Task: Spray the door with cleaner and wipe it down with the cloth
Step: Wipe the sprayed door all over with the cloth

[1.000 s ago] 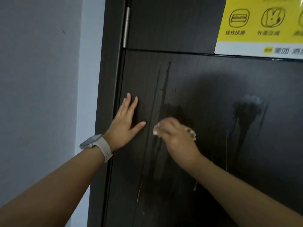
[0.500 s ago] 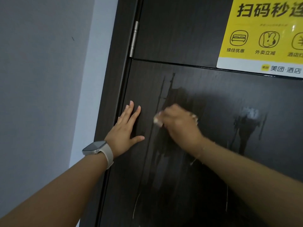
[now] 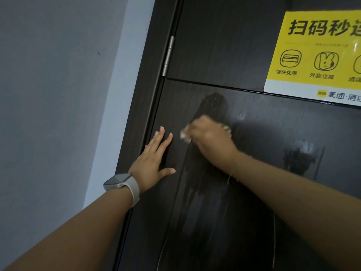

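Observation:
A dark brown wooden door fills the right of the view, streaked with wet cleaner. My right hand grips a small pale cloth and presses it against the door's wet patch; most of the cloth is hidden under my fingers. My left hand lies flat on the door near its hinge edge, fingers straight and spread, with a watch on the wrist. A second wet patch with foam and drips shows further right. No spray bottle is in view.
A yellow and white sticker is stuck on the door's upper panel at the top right. A metal hinge sits on the door's left edge beside the dark frame. A grey wall takes up the left.
My right hand has moved the cloth up the door, smearing the two thin drip lines into a broad wet patch. My left hand stays flat in place. The view has tilted upward.

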